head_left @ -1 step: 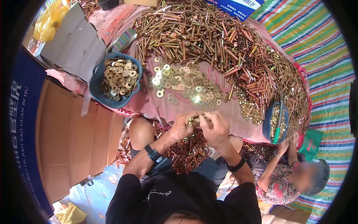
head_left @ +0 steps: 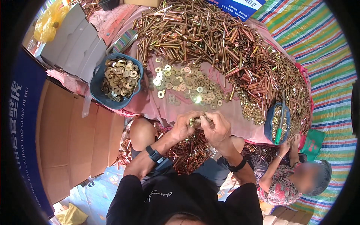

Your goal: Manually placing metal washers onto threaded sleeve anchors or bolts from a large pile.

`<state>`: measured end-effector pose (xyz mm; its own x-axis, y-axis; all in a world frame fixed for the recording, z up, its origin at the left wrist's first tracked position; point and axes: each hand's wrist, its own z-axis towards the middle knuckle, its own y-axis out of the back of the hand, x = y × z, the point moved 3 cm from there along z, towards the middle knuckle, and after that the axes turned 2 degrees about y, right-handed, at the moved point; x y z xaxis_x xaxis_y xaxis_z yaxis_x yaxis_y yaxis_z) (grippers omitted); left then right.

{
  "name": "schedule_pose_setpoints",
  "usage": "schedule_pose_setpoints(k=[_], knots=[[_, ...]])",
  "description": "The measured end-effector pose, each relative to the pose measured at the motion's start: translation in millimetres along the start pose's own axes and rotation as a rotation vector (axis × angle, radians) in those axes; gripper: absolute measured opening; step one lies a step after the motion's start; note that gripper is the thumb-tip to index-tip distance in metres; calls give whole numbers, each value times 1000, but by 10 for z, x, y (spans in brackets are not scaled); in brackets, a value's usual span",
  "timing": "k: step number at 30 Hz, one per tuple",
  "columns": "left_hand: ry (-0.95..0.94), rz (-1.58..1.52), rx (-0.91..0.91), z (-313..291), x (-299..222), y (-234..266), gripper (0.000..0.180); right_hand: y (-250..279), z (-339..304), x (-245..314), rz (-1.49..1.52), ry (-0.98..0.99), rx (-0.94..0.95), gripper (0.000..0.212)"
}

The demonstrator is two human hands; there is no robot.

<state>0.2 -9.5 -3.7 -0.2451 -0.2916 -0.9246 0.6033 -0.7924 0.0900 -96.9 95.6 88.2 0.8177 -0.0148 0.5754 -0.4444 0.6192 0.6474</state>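
My left hand [head_left: 186, 124] and my right hand [head_left: 216, 129] meet above the near edge of the pink cloth. Closed fingers on the left grip a small brass-coloured bolt [head_left: 192, 122], mostly hidden by the hand. The right thumb and forefinger are pinched at a small metal piece [head_left: 204, 115], too covered to name. Just beyond the hands lie scattered flat washers [head_left: 191, 84]. Behind these and to the right rises a large heap of bolts and sleeves [head_left: 210, 37]. Small nuts [head_left: 252, 110] form a pile at the right.
At the left, a blue basin [head_left: 98, 88] holds washers, beside grey cartons [head_left: 77, 41] and brown cardboard [head_left: 80, 138]. A blue basket [head_left: 268, 123] of nuts with a green-handled tool [head_left: 278, 135] stands right. Another person [head_left: 281, 180] sits there. More bolts [head_left: 187, 153] lie below my hands.
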Motion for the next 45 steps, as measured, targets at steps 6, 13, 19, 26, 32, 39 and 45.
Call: schedule_pose_setpoints(k=[6,13,19,26,32,39,45], knots=[[63,-63,13,-15,11,-19,40,0,-9,-49,172,-245,58,24],[-1,0,4,-30,96,-43,35,68,54,-86,59,33,70,29],[73,10,45,-42,87,2,33,26,15,-128,340,-379,55,29],[54,-9,52,-41,98,-34,34,16,16,-120,182,-125,56,32],[15,20,61,-17,44,-9,34,74,42,-81,190,-49,64,28],[288,-216,57,-47,126,-46,24,79,-134,-264,264,-241,-13,18],[397,-396,-123,173,107,-57,27,266,-442,-816,536,-791,298,26]])
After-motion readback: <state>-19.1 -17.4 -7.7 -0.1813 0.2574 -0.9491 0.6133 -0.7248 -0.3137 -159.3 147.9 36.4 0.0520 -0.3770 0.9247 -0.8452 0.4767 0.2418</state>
